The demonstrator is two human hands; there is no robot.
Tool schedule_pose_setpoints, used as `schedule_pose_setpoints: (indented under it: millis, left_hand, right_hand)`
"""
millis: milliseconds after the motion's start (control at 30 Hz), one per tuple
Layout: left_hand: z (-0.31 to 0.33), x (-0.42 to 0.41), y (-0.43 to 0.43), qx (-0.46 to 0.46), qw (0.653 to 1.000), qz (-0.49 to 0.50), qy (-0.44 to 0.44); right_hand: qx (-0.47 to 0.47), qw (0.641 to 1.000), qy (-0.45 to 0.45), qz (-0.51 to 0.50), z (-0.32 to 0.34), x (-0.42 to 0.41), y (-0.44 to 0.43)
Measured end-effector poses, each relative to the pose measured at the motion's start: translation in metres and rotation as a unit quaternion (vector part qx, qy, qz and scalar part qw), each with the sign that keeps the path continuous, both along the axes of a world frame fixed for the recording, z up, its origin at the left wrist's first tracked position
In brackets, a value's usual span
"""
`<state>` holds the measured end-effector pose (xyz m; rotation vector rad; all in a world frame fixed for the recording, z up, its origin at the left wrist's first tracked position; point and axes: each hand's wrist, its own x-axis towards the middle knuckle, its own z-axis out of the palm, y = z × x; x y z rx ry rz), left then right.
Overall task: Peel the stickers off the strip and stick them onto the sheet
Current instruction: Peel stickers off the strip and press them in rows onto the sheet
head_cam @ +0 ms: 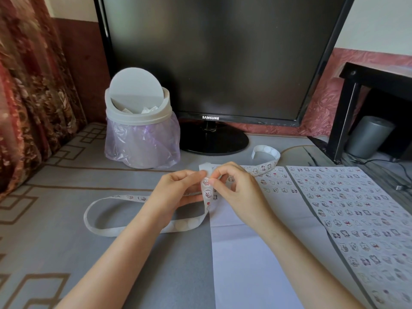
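Stickers [207, 193] sit in a single file on a long, thin paper strip [142, 230] that loops limply across the grey table [66, 197], its far end curling up near the monitor base [214, 139]. Both hands hold the strip just above the top of the near sheet [245, 253]. The left hand [178, 190] pinches the strip from behind, fingers closed on it. The right hand [236, 190] has thumb and forefinger narrowed onto the edge of one small round sticker, so the step in hand looks like lifting that sticker's rim.

Next, I judge, comes a slow peel away from the glossy backing, then a press onto bare paper below the few rows already placed. A thin sticker may curl or cling to a fingertip.

The near sheet is flat, matt and creased; the second sheet [356, 219] to its right is nearly full of cartoon rounds. A white swing-lid bin [138, 117] with a crinkled lilac liner stands behind.
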<state>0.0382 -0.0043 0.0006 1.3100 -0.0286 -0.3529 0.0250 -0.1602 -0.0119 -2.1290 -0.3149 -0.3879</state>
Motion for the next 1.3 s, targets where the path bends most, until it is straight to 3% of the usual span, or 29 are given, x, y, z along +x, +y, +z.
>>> schedule_pose_setpoints:
  millis: [167, 300, 433, 533, 933, 1300]
  left_hand:
    - [-0.001, 0.002, 0.001, 0.012, 1.0, 0.021, 0.01]
    - [-0.005, 0.003, -0.002, 0.07, 0.997, 0.038, -0.011]
    - [-0.011, 0.004, -0.003, 0.155, 0.984, 0.068, -0.049]
    - [-0.014, 0.005, -0.003, 0.186, 0.978, 0.069, -0.072]
    - [-0.017, 0.007, -0.003, 0.201, 0.975, 0.045, -0.078]
    - [-0.021, 0.01, -0.002, 0.231, 0.969, 0.029, -0.086]
  right_hand:
    - [0.038, 0.999, -0.016, 0.025, 0.006, -0.002, -0.001]
    - [0.158, 0.985, 0.073, -0.015, 0.018, -0.003, -0.014]
    - [0.139, 0.967, 0.202, -0.067, 0.017, -0.001, -0.028]
    - [0.118, 0.962, 0.234, -0.078, 0.01, 0.002, -0.027]
    - [0.107, 0.958, 0.248, -0.095, 0.007, 0.005, -0.025]
    - [0.069, 0.971, 0.206, -0.101, -0.004, 0.009, -0.021]
